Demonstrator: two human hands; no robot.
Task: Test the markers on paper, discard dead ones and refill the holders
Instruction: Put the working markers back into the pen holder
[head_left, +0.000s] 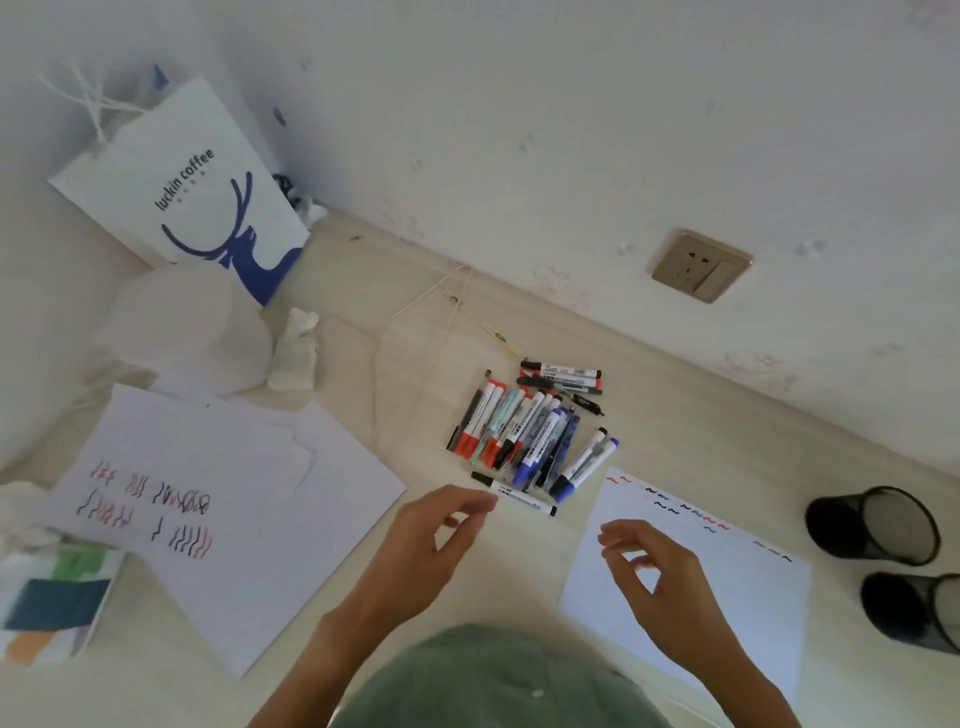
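A pile of red, blue and black markers lies in the middle of the table. One black-capped marker lies apart at the pile's near edge. My left hand hovers just left of that marker, fingers loosely curled and holding nothing. My right hand hangs over the right test sheet, which carries red, black and blue squiggles; its fingers are relaxed and empty. A second sheet with squiggles lies at the left. Two black mesh holders lie on their sides at the right.
A white and blue paper bag stands at the back left beside crumpled tissues and a white plastic bag. A tissue pack sits at the left edge. A wall socket is on the wall behind.
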